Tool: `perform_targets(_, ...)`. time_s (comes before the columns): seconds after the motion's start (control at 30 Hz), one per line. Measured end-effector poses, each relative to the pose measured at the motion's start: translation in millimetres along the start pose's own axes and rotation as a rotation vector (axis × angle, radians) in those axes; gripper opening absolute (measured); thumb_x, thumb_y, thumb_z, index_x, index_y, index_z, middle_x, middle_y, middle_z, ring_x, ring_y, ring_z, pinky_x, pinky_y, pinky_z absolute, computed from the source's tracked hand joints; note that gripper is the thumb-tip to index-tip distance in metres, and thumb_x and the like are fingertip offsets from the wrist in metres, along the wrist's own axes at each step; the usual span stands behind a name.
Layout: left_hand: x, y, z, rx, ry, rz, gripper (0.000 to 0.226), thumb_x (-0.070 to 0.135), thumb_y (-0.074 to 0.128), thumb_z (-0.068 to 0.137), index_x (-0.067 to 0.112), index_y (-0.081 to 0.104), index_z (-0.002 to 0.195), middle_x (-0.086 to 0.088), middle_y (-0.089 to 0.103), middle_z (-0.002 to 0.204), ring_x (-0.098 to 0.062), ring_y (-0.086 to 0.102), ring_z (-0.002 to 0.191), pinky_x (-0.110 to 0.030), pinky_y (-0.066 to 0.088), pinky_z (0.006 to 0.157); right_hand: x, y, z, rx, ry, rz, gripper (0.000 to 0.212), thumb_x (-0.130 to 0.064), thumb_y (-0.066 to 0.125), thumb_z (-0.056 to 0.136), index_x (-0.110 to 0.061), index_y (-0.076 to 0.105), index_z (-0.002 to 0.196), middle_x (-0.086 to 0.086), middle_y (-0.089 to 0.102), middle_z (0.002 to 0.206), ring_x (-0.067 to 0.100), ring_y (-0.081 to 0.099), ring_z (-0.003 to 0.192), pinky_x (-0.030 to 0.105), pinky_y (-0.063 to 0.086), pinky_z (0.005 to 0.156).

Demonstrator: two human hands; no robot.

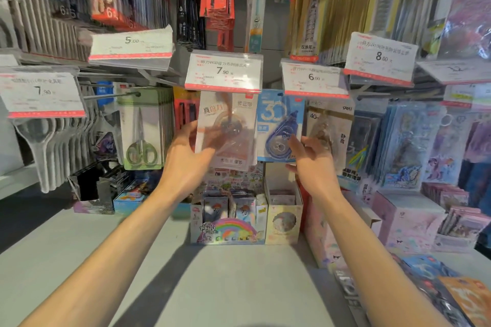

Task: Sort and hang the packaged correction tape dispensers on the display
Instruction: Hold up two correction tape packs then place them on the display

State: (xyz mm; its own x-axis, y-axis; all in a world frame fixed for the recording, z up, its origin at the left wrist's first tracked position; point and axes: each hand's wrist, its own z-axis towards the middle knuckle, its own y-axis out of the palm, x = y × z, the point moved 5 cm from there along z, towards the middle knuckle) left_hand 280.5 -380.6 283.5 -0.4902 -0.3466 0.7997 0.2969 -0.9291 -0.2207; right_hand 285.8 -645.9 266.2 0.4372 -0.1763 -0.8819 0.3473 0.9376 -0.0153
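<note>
- Stretching pale and bare below both forearms: shelf surface [225,281], bounded at the rear by rainbow display box [228,231] and at the right by stacked packets [435,287].
- Crowding overhead: price tags, the "7.90" tag [223,71] hanging directly above the work zone.
- Hanging beneath that tag: white correction tape pack [225,127], blurred, with orange lettering and clear blister; just beside it at right, blue correction tape pack [279,125] marked "30".
- Gripping the white pack's lower left edge: left hand [186,164], thumb on its front.
- Reaching, fingers loosely spread, tips touching or just short of the blue pack's lower right corner: right hand [310,164], holding nothing.
</note>
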Motion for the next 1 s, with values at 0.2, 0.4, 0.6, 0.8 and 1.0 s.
perform_targets(0.2, -17, -25, -27, -0.037, 0.008, -0.039, 0.048, 0.047, 0.068, 0.093, 0.033, 0.052, 0.136, 0.028, 0.059, 0.118, 0.018, 0.059, 0.101, -0.012, 0.046, 0.08, -2, -20, -50, -0.002, 0.097, 0.106, 0.019, -0.025, 0.063, 0.102, -0.017, 0.063, 0.119, 0.001, 0.079, 0.099, 0.016, 0.078, 0.089, 0.027, 0.064, 0.074)
perform_targets(0.4, -47, -43, -82, -0.003, -0.075, -0.167, 0.017, 0.029, 0.073, 0.094, 0.033, 0.067, 0.109, 0.013, 0.074, 0.106, -0.008, 0.071, 0.096, -0.039, 0.058, 0.087, 1, -58, -119, 0.063, 0.136, 0.118, 0.012, -0.02, 0.061, 0.104, -0.014, 0.065, 0.113, 0.004, 0.08, 0.083, 0.013, 0.074, 0.067, 0.023, 0.059, 0.06)
perform_targets(0.6, -43, -14, -150, -0.083, -0.178, -0.362, 0.016, 0.012, 0.069, 0.095, 0.026, 0.073, 0.088, 0.003, 0.077, 0.078, -0.013, 0.07, 0.068, -0.021, 0.055, 0.061, 27, -111, -178, 0.107, 0.205, 0.066, 0.015, -0.025, 0.061, 0.103, -0.013, 0.069, 0.107, 0.002, 0.075, 0.072, 0.012, 0.063, 0.055, 0.02, 0.055, 0.054)
perform_targets(0.8, -21, 57, -208, -0.094, -0.297, -0.492, 0.019, 0.01, 0.066, 0.097, 0.024, 0.074, 0.086, -0.001, 0.077, 0.073, -0.013, 0.07, 0.063, -0.02, 0.056, 0.061, 59, -191, -209, 0.189, 0.239, 0.088, 0.018, -0.022, 0.061, 0.104, -0.015, 0.074, 0.094, 0.001, 0.071, 0.068, 0.013, 0.061, 0.057, 0.02, 0.053, 0.055)
perform_targets(1.0, 12, 168, -249, -0.144, -0.323, -0.51, 0.011, 0.011, 0.066, 0.095, 0.017, 0.074, 0.089, -0.002, 0.076, 0.071, -0.012, 0.069, 0.062, -0.02, 0.056, 0.06, 86, -287, -194, 0.21, 0.215, 0.099, 0.018, -0.014, 0.058, 0.103, -0.01, 0.071, 0.091, 0.0, 0.066, 0.066, 0.006, 0.06, 0.055, 0.015, 0.049, 0.052)
